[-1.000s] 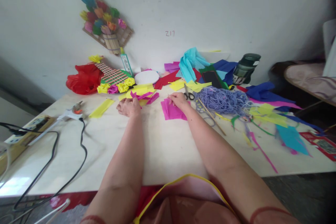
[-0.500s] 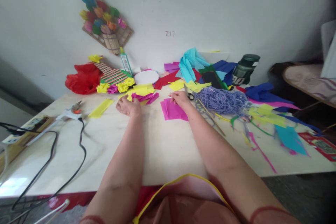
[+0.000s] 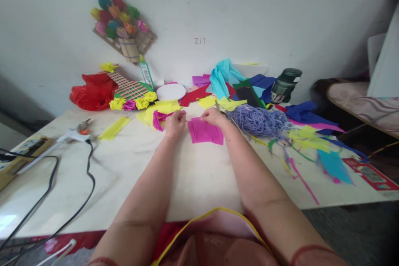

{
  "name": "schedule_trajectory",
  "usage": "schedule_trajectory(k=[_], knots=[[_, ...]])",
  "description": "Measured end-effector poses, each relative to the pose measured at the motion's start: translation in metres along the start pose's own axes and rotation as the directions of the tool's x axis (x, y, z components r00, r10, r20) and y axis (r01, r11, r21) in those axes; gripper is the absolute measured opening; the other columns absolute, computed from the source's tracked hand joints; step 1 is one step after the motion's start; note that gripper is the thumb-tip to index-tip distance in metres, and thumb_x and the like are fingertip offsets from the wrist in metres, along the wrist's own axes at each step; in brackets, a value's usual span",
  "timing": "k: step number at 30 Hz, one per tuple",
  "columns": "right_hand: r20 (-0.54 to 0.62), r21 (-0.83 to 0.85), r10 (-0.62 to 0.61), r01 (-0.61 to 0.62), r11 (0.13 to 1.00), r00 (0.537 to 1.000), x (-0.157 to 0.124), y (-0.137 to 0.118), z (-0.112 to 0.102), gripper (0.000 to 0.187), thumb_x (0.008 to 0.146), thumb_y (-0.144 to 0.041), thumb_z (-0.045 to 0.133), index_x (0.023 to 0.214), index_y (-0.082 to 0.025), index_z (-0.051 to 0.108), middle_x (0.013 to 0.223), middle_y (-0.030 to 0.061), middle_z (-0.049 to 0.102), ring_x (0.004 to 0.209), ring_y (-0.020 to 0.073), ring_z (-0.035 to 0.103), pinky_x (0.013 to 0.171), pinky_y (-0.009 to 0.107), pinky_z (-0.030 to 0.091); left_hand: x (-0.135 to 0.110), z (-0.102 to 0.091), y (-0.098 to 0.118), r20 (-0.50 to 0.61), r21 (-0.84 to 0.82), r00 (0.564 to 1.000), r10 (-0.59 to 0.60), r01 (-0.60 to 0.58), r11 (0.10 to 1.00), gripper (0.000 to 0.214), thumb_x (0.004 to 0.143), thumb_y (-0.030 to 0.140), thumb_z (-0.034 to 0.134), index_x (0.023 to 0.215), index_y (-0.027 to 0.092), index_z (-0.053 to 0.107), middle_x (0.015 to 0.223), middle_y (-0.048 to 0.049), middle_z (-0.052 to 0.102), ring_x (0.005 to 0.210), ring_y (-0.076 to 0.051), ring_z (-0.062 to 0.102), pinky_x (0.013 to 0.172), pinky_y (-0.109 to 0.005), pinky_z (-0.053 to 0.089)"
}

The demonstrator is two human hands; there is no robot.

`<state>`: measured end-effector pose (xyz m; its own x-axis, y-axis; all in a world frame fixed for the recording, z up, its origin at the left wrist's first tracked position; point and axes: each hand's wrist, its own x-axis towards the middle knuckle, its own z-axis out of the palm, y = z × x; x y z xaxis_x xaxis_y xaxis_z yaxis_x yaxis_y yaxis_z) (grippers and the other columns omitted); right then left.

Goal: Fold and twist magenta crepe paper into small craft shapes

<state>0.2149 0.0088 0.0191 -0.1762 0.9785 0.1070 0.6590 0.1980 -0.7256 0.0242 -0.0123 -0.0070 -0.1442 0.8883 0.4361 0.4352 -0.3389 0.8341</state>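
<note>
Hands: both yours, at far centre of table [image 3: 193, 174], arms stretched out over it.
Left hand [image 3: 175, 124]: curled, knuckles up, at the far left corner of pink sheets [image 3: 205, 132]. Can't tell if it grips them or the pink strips [image 3: 158, 117] just left, since fingertips are hidden under the hand.
Right hand [image 3: 213, 116]: fingers bent down onto the far edge of pink sheets. Looks like it pins the stack so it stays square. Pinch or plain press, can't tell.
Pink sheets: flat on table between your hands, near edge free, stacked roughly square.
Pink strips: loose pile on yellow paper [image 3: 163, 107], apart from the whole stack, likely sorted that way.
Yarn [image 3: 258, 119]: purple heap just right of right hand, within your reach.
Glue gun [image 3: 73, 134]: left, well apart, cord [image 3: 89, 162] trailing toward near edge. Likely parked clear of paper.
Jar [image 3: 284, 85]: far right by wall, behind yarn.
Red bag [image 3: 93, 90]: far left by wall.
</note>
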Motion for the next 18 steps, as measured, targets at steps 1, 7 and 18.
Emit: schedule_trajectory(k=[1,7,18], knots=[[0.038,-0.045,-0.004,0.006,0.999,0.999,-0.003,-0.005,0.001,0.005,0.066,-0.020,0.066,0.064,-0.015,0.068,0.051,0.0008,0.059,0.045,0.0100,0.049,0.047,0.022,0.035,-0.001,0.001,0.000,0.054,-0.058,0.998,-0.011,0.014,0.998,0.017,0.065,0.019,0.059,0.082,0.020,0.062,0.061,-0.0008,0.062,0.057,-0.016,0.059,0.062,-0.027,0.044],[0.192,-0.297,0.007,0.051,0.954,0.981,-0.023,-0.041,0.011,0.014,0.067,-0.028,0.065,0.062,-0.016,0.068,0.057,0.0069,0.063,0.062,0.0206,0.060,0.055,0.027,0.038,-0.004,0.003,0.004,0.230,-0.204,0.969,-0.084,0.132,0.970,0.029,0.061,0.012,0.054,0.090,0.018,0.059,0.057,0.0008,0.061,0.052,-0.016,0.058,0.055,-0.026,0.045],[0.261,-0.459,0.188,-0.050,0.887,0.947,-0.022,-0.048,0.011,0.024,0.069,-0.019,0.053,0.083,-0.011,0.071,0.072,0.0114,0.070,0.073,0.0231,0.065,0.061,0.026,0.044,-0.004,0.003,0.000,0.327,-0.092,0.934,-0.141,0.180,0.979,0.029,0.067,0.012,0.053,0.096,0.016,0.056,0.064,0.0000,0.065,0.061,-0.017,0.063,0.064,-0.030,0.049]])
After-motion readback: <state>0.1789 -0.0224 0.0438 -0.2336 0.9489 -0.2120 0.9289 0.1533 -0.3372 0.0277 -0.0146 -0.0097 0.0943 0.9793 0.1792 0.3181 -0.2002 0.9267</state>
